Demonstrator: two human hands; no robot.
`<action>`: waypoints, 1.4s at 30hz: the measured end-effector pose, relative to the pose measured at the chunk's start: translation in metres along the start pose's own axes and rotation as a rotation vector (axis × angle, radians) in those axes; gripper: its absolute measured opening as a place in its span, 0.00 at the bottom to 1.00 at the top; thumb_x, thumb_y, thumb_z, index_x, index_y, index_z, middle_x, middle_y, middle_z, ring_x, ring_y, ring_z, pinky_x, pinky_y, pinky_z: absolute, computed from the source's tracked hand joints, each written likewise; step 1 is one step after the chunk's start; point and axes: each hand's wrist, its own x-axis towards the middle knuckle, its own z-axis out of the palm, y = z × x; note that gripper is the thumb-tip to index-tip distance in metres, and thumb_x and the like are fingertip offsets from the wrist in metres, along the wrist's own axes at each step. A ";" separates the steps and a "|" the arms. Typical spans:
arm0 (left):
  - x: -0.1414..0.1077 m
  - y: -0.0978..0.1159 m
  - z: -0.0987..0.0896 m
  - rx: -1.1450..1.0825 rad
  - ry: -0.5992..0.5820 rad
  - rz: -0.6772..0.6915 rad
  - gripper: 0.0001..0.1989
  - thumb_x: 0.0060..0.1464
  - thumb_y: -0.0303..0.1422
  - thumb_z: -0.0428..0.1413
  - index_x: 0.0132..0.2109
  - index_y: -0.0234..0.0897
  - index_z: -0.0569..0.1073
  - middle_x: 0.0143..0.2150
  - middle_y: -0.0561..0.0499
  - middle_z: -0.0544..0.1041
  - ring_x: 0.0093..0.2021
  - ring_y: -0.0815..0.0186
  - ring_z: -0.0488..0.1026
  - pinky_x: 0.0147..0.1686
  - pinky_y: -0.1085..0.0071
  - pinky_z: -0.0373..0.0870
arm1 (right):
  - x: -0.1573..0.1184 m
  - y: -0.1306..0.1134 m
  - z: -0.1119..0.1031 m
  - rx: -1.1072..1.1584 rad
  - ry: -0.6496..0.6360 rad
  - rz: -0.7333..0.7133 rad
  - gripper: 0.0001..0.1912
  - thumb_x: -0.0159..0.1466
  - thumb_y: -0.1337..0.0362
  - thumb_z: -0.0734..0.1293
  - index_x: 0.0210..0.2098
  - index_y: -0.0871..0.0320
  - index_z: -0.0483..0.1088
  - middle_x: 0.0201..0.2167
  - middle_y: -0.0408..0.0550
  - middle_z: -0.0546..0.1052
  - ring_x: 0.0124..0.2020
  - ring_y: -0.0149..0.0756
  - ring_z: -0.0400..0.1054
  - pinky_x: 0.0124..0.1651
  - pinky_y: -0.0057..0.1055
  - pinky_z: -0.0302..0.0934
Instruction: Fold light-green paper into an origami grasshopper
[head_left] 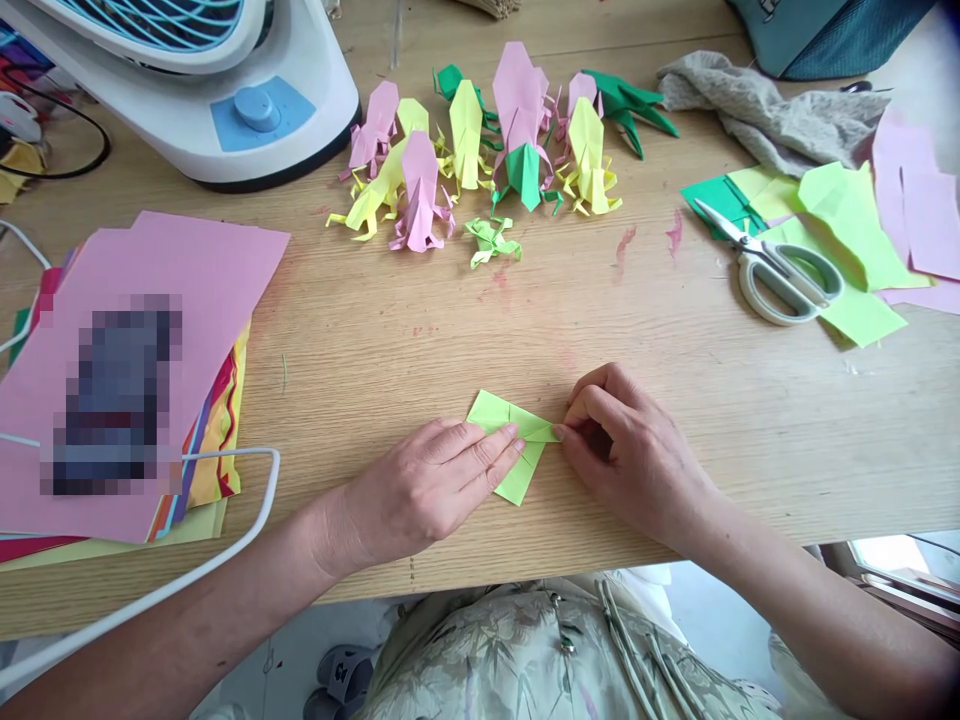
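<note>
A small folded piece of light green paper lies on the table near its front edge, with crease lines showing. My left hand rests on it from the left, its fingers stretched out flat over the middle of the sheet. At the paper's right-hand corner, the thumb and index finger of my right hand pinch the pointed tip. The left fingers cover part of the folds.
Several folded paper figures in pink, yellow and green stand at the back. Scissors lie on paper scraps at right, beside a grey cloth. Stacked coloured paper with a blurred dark object, a white cable and a fan occupy the left.
</note>
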 end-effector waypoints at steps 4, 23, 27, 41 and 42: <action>0.000 0.001 0.001 0.005 -0.013 -0.008 0.16 0.65 0.23 0.49 0.58 0.26 0.71 0.58 0.40 0.75 0.54 0.58 0.73 0.48 0.61 0.75 | 0.000 0.000 -0.001 0.008 -0.007 0.003 0.08 0.63 0.74 0.63 0.29 0.56 0.62 0.35 0.48 0.68 0.32 0.33 0.63 0.34 0.32 0.59; 0.005 0.001 0.001 -0.090 -0.015 -0.111 0.15 0.66 0.23 0.47 0.56 0.29 0.72 0.54 0.42 0.77 0.50 0.60 0.72 0.47 0.62 0.74 | 0.000 0.001 -0.001 0.015 -0.019 0.009 0.09 0.62 0.74 0.64 0.29 0.56 0.62 0.36 0.47 0.67 0.32 0.32 0.63 0.33 0.31 0.59; 0.007 0.004 0.000 -0.081 -0.027 -0.136 0.17 0.67 0.24 0.46 0.58 0.30 0.71 0.52 0.43 0.78 0.47 0.60 0.73 0.46 0.62 0.74 | 0.000 0.001 -0.001 0.015 -0.021 0.013 0.09 0.62 0.74 0.65 0.29 0.56 0.62 0.35 0.47 0.67 0.32 0.32 0.63 0.33 0.31 0.59; 0.012 0.010 0.000 -0.051 -0.062 -0.184 0.18 0.66 0.23 0.46 0.58 0.32 0.71 0.51 0.45 0.76 0.46 0.61 0.70 0.45 0.63 0.71 | 0.000 0.002 -0.001 0.008 -0.004 0.014 0.06 0.62 0.73 0.64 0.36 0.56 0.66 0.36 0.47 0.67 0.33 0.34 0.64 0.33 0.32 0.61; 0.012 0.010 0.000 -0.054 -0.064 -0.189 0.18 0.66 0.23 0.45 0.58 0.33 0.71 0.51 0.45 0.76 0.46 0.61 0.70 0.45 0.63 0.71 | -0.001 0.002 -0.002 0.017 -0.003 -0.006 0.08 0.63 0.74 0.63 0.38 0.56 0.68 0.38 0.48 0.68 0.34 0.34 0.65 0.33 0.32 0.62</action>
